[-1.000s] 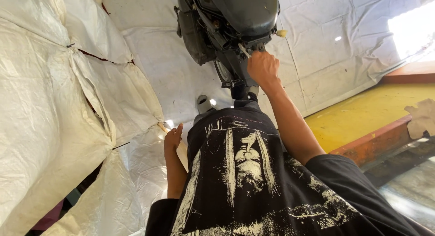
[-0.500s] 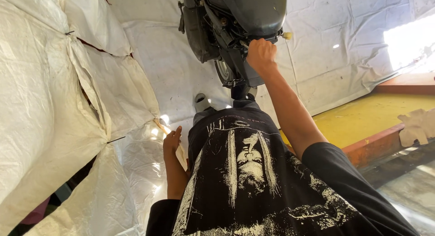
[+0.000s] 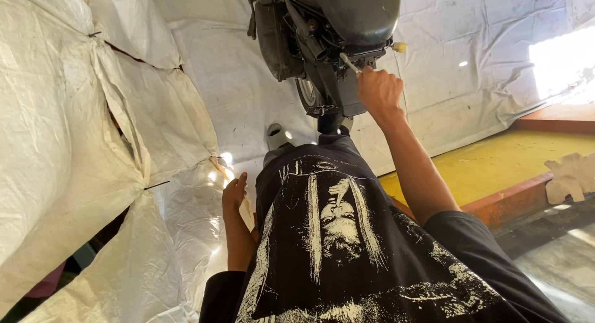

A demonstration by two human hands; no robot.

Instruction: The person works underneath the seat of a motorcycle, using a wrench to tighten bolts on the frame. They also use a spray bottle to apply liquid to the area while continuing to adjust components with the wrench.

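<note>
Now, on the far left we have white tarpaulin sheeting (image 3: 93,143) draped and tied in folds, and it runs on under everything as the floor cover. Moving in, our left hand (image 3: 234,191) hangs low beside our black printed shirt (image 3: 334,236), fingers loosely spread and holding nothing, just above the sunlit patch of sheeting. Up the middle stands the dark motorcycle (image 3: 328,38), seen from its underside and engine end, with its tyre (image 3: 308,93) down on the tarpaulin and a small grey cap-like part (image 3: 276,136) on the sheeting near our knees. Our right hand (image 3: 379,92) is up at the machine, closed in a fist around a slim light-coloured tool handle (image 3: 349,62) whose tip meets the black bodywork just below a small yellowish knob (image 3: 400,47). What the tip sits in we cannot tell; the fitting is hidden in shadow. By our reading the work is midway: the tool is seated and gripped, nothing there has visibly come free, and no removed piece lies under that spot. Further right, a yellow ledge (image 3: 496,168) with a rust-orange edge carries a crumpled pale glove (image 3: 573,174), untouched and well apart from both hands.
</note>
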